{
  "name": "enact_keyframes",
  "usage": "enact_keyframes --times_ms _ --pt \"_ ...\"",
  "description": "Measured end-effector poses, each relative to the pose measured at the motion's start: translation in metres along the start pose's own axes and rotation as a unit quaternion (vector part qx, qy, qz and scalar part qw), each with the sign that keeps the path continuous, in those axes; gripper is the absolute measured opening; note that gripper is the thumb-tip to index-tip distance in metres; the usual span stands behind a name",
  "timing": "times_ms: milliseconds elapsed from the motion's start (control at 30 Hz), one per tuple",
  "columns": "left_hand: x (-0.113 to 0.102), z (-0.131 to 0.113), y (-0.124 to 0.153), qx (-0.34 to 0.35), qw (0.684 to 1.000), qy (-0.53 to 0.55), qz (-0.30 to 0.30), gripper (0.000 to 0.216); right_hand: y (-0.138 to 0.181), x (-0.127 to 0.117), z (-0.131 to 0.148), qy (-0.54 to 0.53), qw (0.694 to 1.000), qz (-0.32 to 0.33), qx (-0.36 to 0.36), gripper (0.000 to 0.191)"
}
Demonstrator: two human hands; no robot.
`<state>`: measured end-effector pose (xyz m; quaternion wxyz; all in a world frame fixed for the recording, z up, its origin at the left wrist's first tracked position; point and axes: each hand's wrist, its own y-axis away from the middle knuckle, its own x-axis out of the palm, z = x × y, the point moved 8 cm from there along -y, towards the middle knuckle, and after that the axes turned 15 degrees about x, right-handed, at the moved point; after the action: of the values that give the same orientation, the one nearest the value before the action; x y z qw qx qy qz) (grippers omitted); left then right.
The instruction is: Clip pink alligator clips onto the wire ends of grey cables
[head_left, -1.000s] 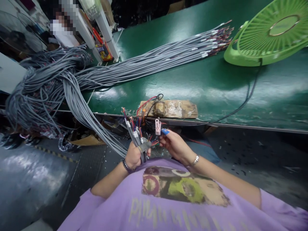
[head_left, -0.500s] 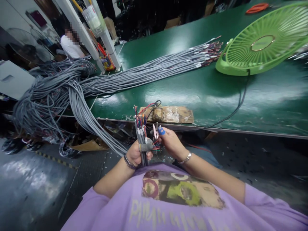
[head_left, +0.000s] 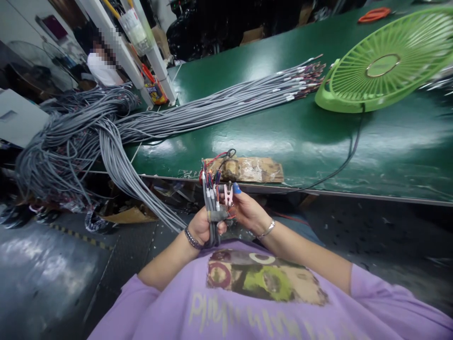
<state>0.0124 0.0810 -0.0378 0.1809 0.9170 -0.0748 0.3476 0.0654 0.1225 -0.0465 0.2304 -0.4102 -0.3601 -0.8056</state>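
Note:
My left hand [head_left: 201, 225] is closed around a bundle of grey cables [head_left: 211, 200], held upright in front of my shirt. Grey wrapping covers its thumb. Thin coloured wires [head_left: 216, 178] fan out of the cable tops, above white bands. Just right of the bundle is a pink clip [head_left: 228, 194], close to the table's front edge. My right hand [head_left: 252, 213], with a blue cover on its thumb, is beside the clip, its fingers curled. A few red wires are near its fingertips; what its fingers pinch is hidden.
Behind the hands, a worn wooden block [head_left: 253, 169] lies on the green table [head_left: 283, 137]. Long grey cables [head_left: 212, 106] stretch across it from a tangled heap [head_left: 60, 151] at left. A green fan [head_left: 382, 66] stands at right. A person in white [head_left: 102, 68] is far back.
My right hand has come slightly left and down, closer to the cable bundle. The bundle has shifted a little right. Fewer loose coloured wires show between the hands.

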Motion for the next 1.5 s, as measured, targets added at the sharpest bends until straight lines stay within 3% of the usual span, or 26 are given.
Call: enact_keyframes --times_ms 200,400,633,767,900,1100,1500 --pt "-0.001 0.001 0.001 -0.001 1.000 -0.010 -0.020 0.035 0.000 0.000 -0.003 0.011 1.000 0.008 0.000 0.040" --pt "0.001 -0.006 0.012 0.062 0.995 -0.061 -0.044 0.041 0.009 0.001 -0.005 0.035 0.999 0.002 0.010 0.050" --pt "0.003 -0.012 0.028 0.137 0.973 -0.177 -0.053 0.038 0.019 0.001 0.005 0.067 0.997 -0.042 -0.004 0.032" --pt "0.003 -0.015 0.026 0.159 0.966 -0.189 -0.073 0.037 0.022 0.005 0.007 0.078 0.995 -0.048 -0.030 0.037" --pt "0.004 -0.017 0.022 0.167 0.962 -0.194 -0.090 0.039 0.021 0.006 0.007 0.078 0.996 -0.048 -0.021 0.044" --pt "0.005 -0.019 0.021 0.166 0.960 -0.199 -0.109 0.041 0.018 0.003 0.010 0.055 0.997 -0.061 0.001 0.033" --pt "0.006 -0.018 0.022 0.151 0.961 -0.208 -0.101 0.039 0.016 0.003 0.007 0.087 0.995 -0.038 -0.008 0.040"
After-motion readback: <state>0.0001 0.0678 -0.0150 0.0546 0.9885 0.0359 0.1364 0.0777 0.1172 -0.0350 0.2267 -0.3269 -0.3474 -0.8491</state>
